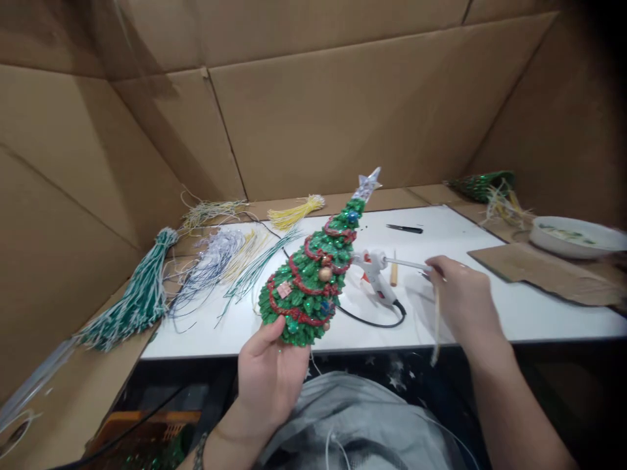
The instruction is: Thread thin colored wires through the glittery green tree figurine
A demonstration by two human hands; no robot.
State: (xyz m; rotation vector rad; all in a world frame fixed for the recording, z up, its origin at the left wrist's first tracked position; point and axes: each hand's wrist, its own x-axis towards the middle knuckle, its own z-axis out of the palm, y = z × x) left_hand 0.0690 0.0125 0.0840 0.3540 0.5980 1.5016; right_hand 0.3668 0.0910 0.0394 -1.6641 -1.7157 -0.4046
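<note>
My left hand (272, 373) grips the base of a small green Christmas tree (313, 274) with red garland, baubles and a silver star, held tilted up to the right over the table's front edge. My right hand (463, 300) is closed on a thin pale strand (435, 326) that hangs down from its fingers. It sits just right of a white hot glue gun (379, 277) lying on the white table (490, 241), close to the glue stick at the gun's back end.
Bundles of green, white, blue and yellow strands (142, 294) lie on the left. A black pen (404, 228) lies further back. A cardboard sheet (543, 271) and a white bowl (573, 236) are on the right, with another green cone (482, 184) behind. Cardboard walls enclose the table.
</note>
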